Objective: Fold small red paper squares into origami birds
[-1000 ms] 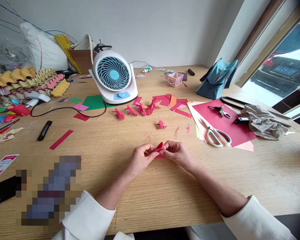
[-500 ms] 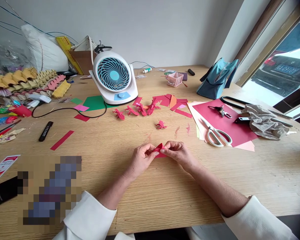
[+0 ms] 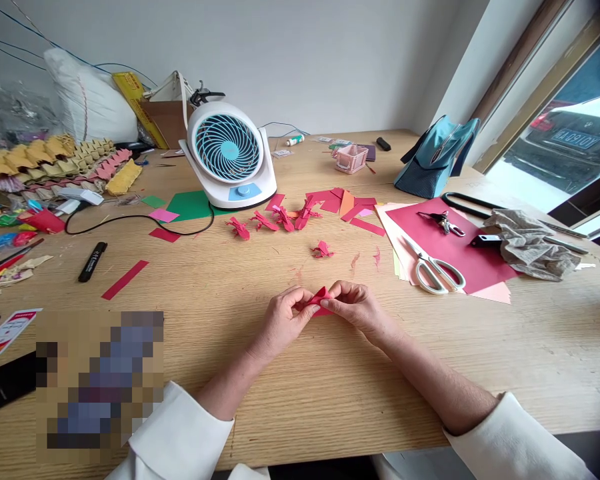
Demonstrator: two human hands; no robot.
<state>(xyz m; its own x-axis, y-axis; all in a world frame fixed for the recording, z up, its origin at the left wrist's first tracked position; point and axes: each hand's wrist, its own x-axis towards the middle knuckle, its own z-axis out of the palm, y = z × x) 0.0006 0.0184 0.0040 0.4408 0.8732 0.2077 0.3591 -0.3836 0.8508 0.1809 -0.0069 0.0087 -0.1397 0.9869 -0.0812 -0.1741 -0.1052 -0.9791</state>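
Between my two hands is a small piece of red paper [image 3: 322, 295], folded up to a point in the middle. My left hand [image 3: 286, 319] pinches its left side, thumb in front. On the right side my right hand [image 3: 359, 311] pinches it in the same way. Fingertips behind the paper are partly hidden. Just beyond lies a small red folded paper figure [image 3: 322, 249]. Several more red paper figures [image 3: 283, 219] stand in a row farther back.
White-handled scissors [image 3: 436, 270] lie on a stack of coloured sheets [image 3: 473, 257] to the right. Behind stand a fan [image 3: 230, 157], a pink basket [image 3: 351, 159] and a blue bag [image 3: 433, 163]. A black marker [image 3: 93, 262] and a red strip [image 3: 125, 280] lie at left.
Almost nothing differs. Both hands keep their pinch on the red paper, and the whole view has shifted very slightly.
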